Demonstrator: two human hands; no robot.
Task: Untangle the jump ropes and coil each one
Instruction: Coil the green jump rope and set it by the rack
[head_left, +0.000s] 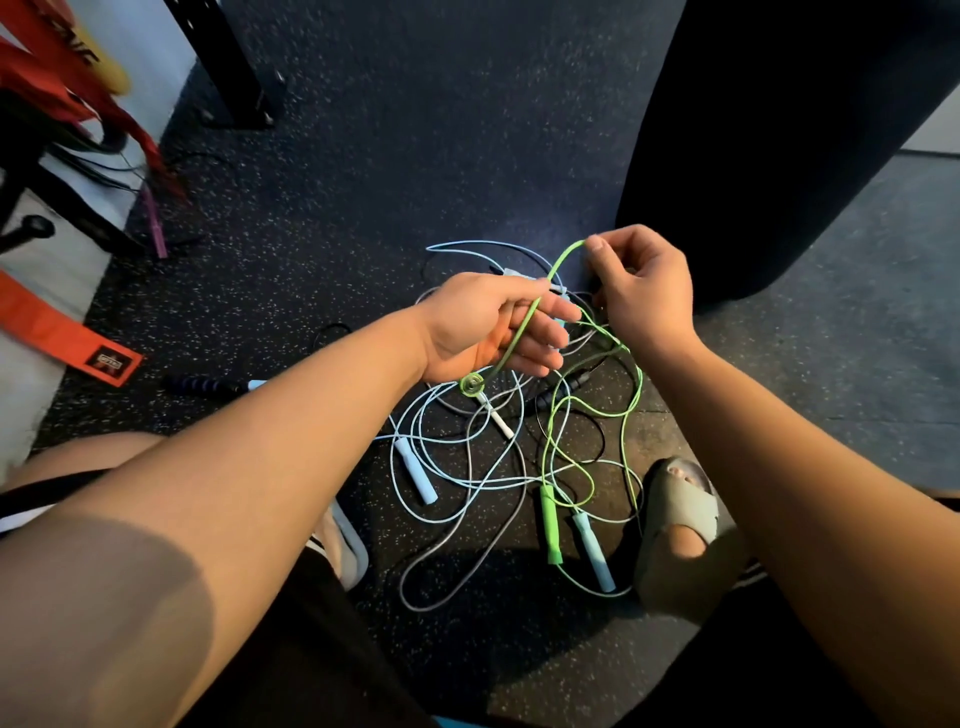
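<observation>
Speckled rubber floor (363, 156), orange strap (52, 327) at left, black rack post (223, 62), large black bag (753, 130), grey sandal (680, 519)

A single head-worn wide-angle view looks steeply down, close over the speckled floor (322, 171) ahead.

green rope (519, 335): raised, end spiralled | pale-blue ropes (415, 472): tangled heap

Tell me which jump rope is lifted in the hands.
The green rope: the right hand pinches it and it runs through the left hand. The pale blue rope, grey rope and black rope lie on the floor.
</observation>
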